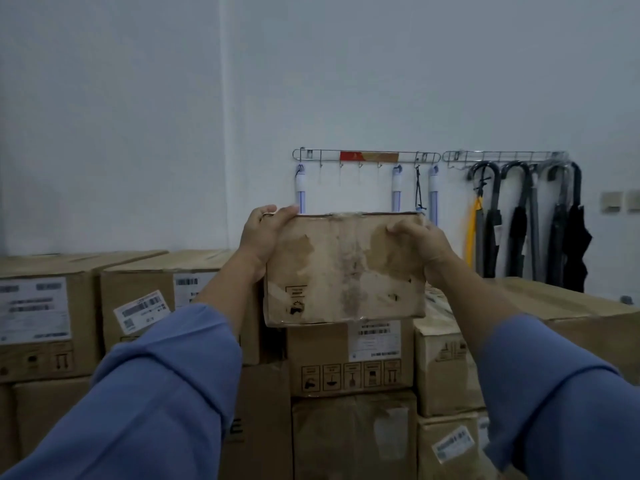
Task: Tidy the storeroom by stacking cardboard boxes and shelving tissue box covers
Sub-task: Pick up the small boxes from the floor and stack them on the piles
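Observation:
A worn, stained cardboard box (343, 271) is held up at chest height in front of me, its torn face toward the camera. My left hand (263, 233) grips its upper left corner, fingers curled over the top edge. My right hand (422, 240) grips its upper right corner. The box's bottom edge sits at or just above the top of a labelled box (349, 358) in the middle stack; I cannot tell whether they touch. Both arms wear blue sleeves.
Stacked cardboard boxes fill the foreground: a row at left (48, 323), a middle stack (353, 438), and boxes at right (446, 362). On the white wall hang hook rails (367, 156) with tubes and dark umbrellas (519, 220).

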